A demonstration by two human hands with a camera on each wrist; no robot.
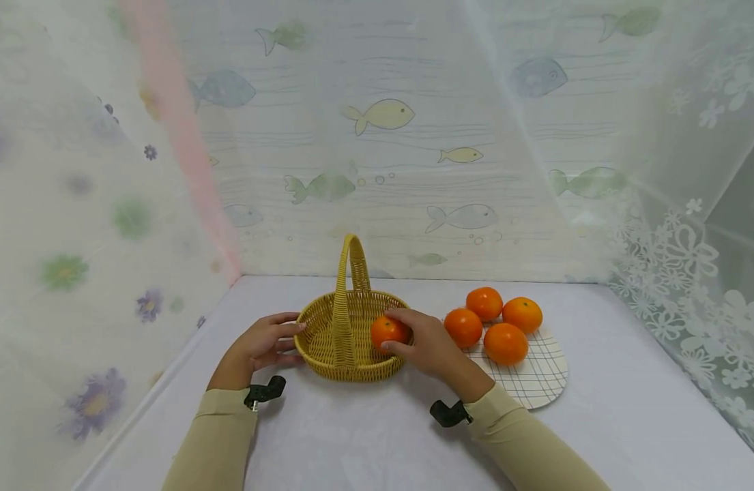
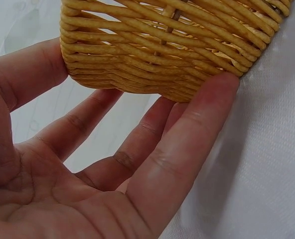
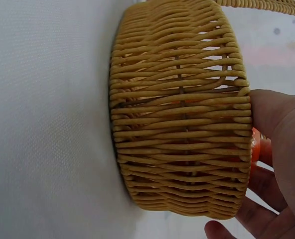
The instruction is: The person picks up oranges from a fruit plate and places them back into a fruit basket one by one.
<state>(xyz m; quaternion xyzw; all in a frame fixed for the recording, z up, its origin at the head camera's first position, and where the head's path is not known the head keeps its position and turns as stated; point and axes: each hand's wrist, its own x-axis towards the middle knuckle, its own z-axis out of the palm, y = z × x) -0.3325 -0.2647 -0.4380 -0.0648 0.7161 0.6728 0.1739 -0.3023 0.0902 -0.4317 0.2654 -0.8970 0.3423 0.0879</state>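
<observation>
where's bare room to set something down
Free: white tablecloth in front of the yellow basket, between the sleeves, and right of the checked plate. Crowded: the basket's left end, touched by the left hand; its right end, where the right hand holds an orange fruit; and the plate's far side, with four more fruits.

The head view looks forward-down over left hand (image 1: 265,341) and right hand (image 1: 430,345); close wrist views share the basket (image 1: 342,341) between.

In head view, left hand (image 1: 263,341) at eight o'clock — fingers (image 2: 82,118) spread, nearly straight; right hand (image 1: 432,346) at five — gripping.
</observation>
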